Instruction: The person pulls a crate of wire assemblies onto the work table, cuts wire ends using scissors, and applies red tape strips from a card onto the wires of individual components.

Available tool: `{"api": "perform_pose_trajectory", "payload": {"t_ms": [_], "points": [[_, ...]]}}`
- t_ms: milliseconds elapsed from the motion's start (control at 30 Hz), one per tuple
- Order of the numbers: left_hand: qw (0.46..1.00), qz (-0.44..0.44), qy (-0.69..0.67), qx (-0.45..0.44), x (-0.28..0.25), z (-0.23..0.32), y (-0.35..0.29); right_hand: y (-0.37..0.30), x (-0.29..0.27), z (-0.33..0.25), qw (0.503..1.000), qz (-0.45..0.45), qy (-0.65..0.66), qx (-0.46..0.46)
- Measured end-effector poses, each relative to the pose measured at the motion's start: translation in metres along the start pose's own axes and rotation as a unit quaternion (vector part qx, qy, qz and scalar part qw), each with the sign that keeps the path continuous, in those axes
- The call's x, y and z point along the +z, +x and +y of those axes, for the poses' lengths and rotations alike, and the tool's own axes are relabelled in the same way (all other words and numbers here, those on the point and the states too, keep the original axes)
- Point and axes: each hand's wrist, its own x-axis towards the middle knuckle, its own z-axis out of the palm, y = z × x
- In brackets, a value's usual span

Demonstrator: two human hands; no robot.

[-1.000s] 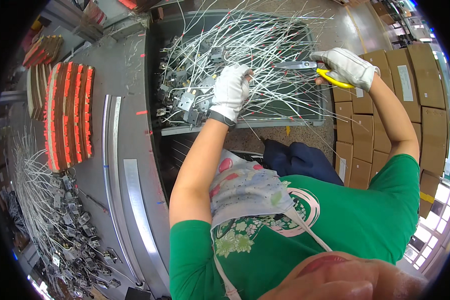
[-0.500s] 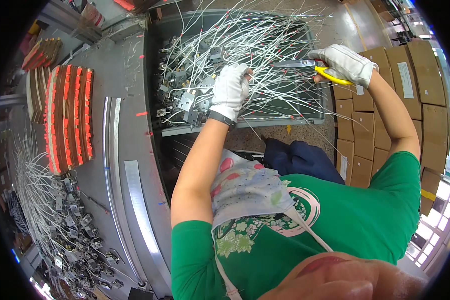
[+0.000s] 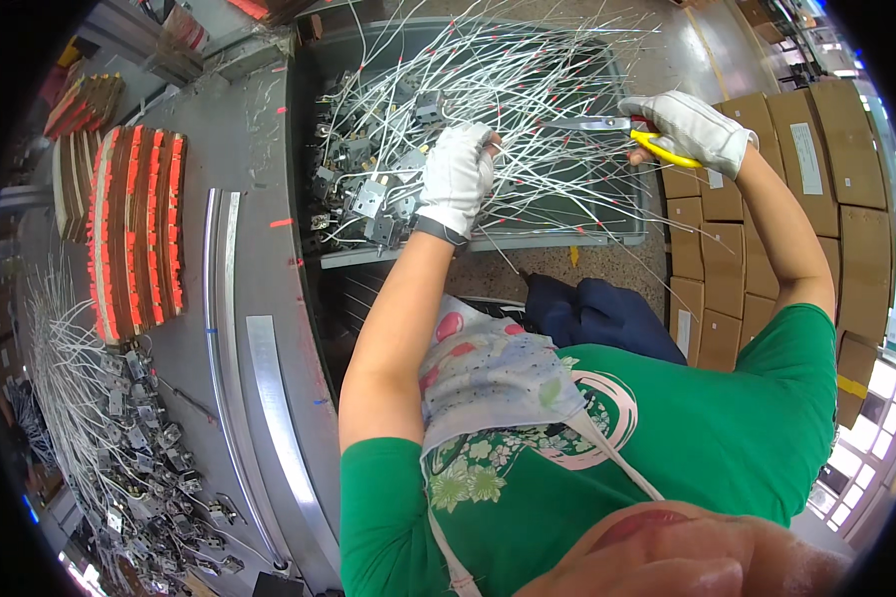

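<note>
Little moved: left hand (image 3: 456, 177) still grips wires (image 3: 528, 90); right hand (image 3: 689, 127) clutches scissors (image 3: 617, 127) (cardboard boxes (image 3: 846, 199) beside).

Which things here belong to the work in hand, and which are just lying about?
In use: left hand gripping white wires; right hand holding yellow-handled cutters; grey bin with metal parts.

Lying about: orange-edged stacks; cardboard boxes; second wire pile.

Head camera looks steeply down, close over the wire bin (image 3: 607, 234).
</note>
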Motion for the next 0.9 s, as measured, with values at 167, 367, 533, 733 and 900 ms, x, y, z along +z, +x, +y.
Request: {"api": "perform_pose_trajectory", "payload": {"t_ms": [167, 367, 533, 733, 900], "points": [[1.000, -0.001, 0.001, 0.006, 0.001, 0.001, 0.000, -0.003, -0.002, -0.003, 1.000, 0.013, 0.003, 0.003], [1.000, -0.014, -0.002, -0.015, 0.003, -0.010, -0.001, -0.004, -0.001, -0.005, 0.999, 0.032, 0.009, -0.009], [0.980, 0.070, -0.155, -0.103, -0.015, -0.012, 0.002, -0.012, 0.023, -0.006, 0.982, 0.102, 0.146, -0.069], [0.967, 0.133, -0.131, -0.174, -0.063, 0.010, -0.019, -0.032, 0.029, -0.039, 0.955, 0.241, 0.166, -0.053], [0.982, 0.060, 0.180, -0.004, -0.055, 0.024, -0.037, -0.034, 0.033, -0.059, 0.951, 0.126, 0.263, -0.107]]}}
